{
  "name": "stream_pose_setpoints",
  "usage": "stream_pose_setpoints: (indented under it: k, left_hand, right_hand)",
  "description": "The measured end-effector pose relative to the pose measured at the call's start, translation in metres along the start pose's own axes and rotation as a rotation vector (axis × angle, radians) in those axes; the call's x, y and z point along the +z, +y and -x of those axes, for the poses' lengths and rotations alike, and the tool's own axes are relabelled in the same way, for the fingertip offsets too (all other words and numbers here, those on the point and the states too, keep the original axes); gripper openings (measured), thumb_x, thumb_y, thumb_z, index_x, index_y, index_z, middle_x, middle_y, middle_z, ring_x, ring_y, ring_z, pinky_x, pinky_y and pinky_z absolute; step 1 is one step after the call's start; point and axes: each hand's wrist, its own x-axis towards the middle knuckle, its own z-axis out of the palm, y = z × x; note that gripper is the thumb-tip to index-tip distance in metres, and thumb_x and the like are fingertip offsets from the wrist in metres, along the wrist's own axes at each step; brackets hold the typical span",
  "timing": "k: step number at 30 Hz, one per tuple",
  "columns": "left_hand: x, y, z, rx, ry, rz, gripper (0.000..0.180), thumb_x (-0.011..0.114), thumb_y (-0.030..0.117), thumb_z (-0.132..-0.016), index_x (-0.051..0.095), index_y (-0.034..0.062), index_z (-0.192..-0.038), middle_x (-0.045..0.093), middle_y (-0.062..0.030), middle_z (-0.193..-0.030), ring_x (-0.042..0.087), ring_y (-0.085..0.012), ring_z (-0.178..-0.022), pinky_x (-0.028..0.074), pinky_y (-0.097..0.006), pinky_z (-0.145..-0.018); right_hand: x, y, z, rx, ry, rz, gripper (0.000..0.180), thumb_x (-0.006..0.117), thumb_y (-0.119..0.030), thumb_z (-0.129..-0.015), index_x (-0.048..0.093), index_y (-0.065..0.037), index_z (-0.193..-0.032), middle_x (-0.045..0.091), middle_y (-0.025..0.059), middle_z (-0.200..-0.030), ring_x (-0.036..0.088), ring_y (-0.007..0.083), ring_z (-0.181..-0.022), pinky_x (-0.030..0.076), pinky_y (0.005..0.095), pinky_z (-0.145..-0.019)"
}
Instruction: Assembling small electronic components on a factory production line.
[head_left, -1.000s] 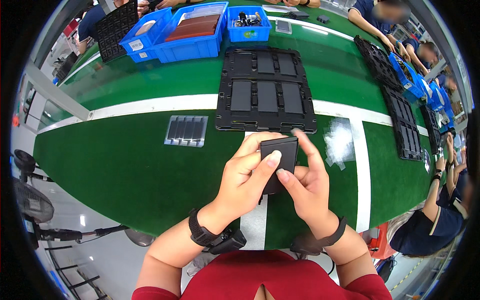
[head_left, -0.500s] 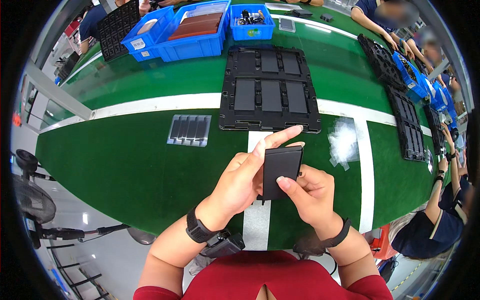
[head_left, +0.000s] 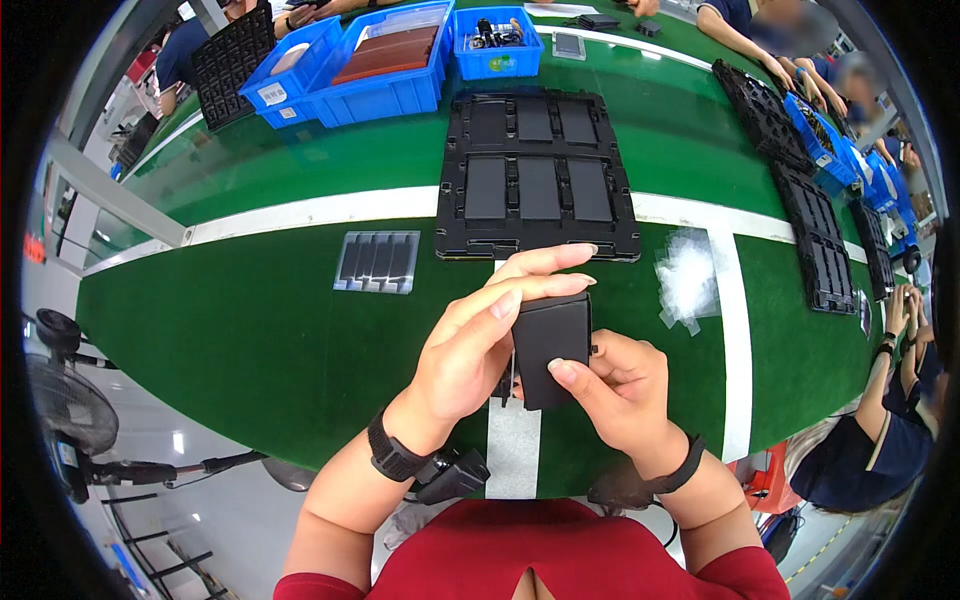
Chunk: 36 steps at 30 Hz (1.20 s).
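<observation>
A flat black rectangular piece point(head_left: 552, 350) is held upright between my hands over the near part of the green table. My right hand point(head_left: 630, 390) grips its lower right, thumb pressed on the broad face and fingers curled behind. My left hand point(head_left: 460, 345) is against its left side and top edge; the thumb touches the upper left corner and the long fingers reach across the top. Small dark parts stick out at the piece's lower left and right edge. Just beyond my fingers lies a black tray point(head_left: 537, 145) with flat dark pieces in its slots.
A clear sheet with dark strips point(head_left: 376, 262) lies to the left, a pile of clear film pieces point(head_left: 688, 282) to the right. Blue bins point(head_left: 380, 97) stand at the back. More black trays point(head_left: 815, 235) and co-workers line the right side. A fan point(head_left: 70, 400) stands at far left.
The black piece has shifted slightly left and down. My left fingers have come together across its top edge, and the left thumb has moved to its upper left corner.
</observation>
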Motion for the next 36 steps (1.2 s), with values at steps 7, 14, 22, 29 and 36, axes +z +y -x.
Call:
stream_pose_setpoints:
  k: [7,14,22,29,36]
  left_hand:
    - [-0.002,-0.002,-0.001,0.03,-0.033,-0.004,0.046,0.03,0.028,-0.09,0.059,-0.0036,-0.107,0.046,-0.0272,-0.125,0.04,-0.0358,-0.12,0.027,-0.044,-0.102]
    - [0.0,0.004,-0.004,0.0,0.015,-0.058,0.053,0.035,0.037,-0.089,0.053,-0.0048,-0.116,0.049,-0.0256,-0.12,0.046,-0.0304,-0.114,0.032,-0.039,-0.098]
    - [-0.008,0.035,0.002,0.054,-0.071,-0.648,0.054,0.069,-0.001,-0.068,0.054,-0.0004,-0.12,0.061,-0.0076,-0.087,0.056,-0.014,-0.079,0.044,-0.026,-0.073]
    - [-0.008,0.031,0.0,0.165,-0.034,-0.715,0.039,0.068,0.0,-0.069,0.062,0.0008,-0.107,0.065,-0.0105,-0.088,0.057,-0.0176,-0.077,0.046,-0.028,-0.071]
    - [0.001,0.028,0.005,0.144,0.024,-0.584,0.049,0.068,-0.001,-0.071,0.053,-0.001,-0.117,0.063,-0.0094,-0.088,0.058,-0.0145,-0.079,0.044,-0.027,-0.073]
  right_hand:
    - [-0.002,-0.002,0.0,-0.032,-0.042,0.064,0.021,0.066,-0.009,-0.079,0.053,-0.003,-0.064,0.041,-0.0005,-0.042,0.033,0.0012,-0.041,0.026,0.0217,-0.038]
    - [0.0,-0.005,-0.001,0.003,-0.02,0.004,0.014,0.065,-0.008,-0.081,0.057,-0.001,-0.072,0.046,-0.0009,-0.045,0.035,-0.0005,-0.044,0.026,0.0208,-0.039]
    - [-0.008,-0.008,-0.002,-0.045,-0.101,0.117,0.007,0.062,-0.005,-0.083,0.058,0.0,-0.08,0.054,0.0005,-0.051,0.045,-0.0012,-0.049,0.032,0.017,-0.043]
    - [0.006,-0.029,-0.002,-0.037,-0.021,-0.209,0.031,0.053,0.001,-0.086,0.043,0.004,-0.116,0.065,0.013,-0.074,0.063,0.0127,-0.069,0.047,0.0207,-0.06]
    - [-0.005,-0.014,-0.001,-0.214,-0.121,0.088,0.053,0.051,0.005,-0.084,0.033,0.004,-0.134,0.064,0.0178,-0.095,0.066,0.018,-0.076,0.052,0.0261,-0.067]
